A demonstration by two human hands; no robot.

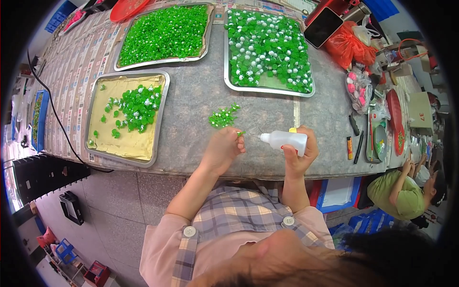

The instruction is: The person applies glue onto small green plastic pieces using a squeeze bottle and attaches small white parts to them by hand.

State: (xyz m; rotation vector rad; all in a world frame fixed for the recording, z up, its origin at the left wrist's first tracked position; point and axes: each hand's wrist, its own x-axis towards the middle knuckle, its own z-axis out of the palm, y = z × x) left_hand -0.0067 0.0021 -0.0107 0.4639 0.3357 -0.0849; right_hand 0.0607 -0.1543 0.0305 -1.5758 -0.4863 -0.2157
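My left hand is closed in a pinch on a small green piece with a pale spot. In my right hand is a white squeeze bottle, tipped sideways, its thin nozzle pointing left at the green piece. Just beyond my left hand lies a small pile of green pieces with white dots. To the left, a metal tray lined with yellowish paper carries green pieces with white, eye-like balls.
Two more metal trays stand at the back: one full of small green pieces, one of green pieces with white balls. Rightward are a phone, a red bag, a glue-stick-like tube and a black pen. A co-worker sits far right.
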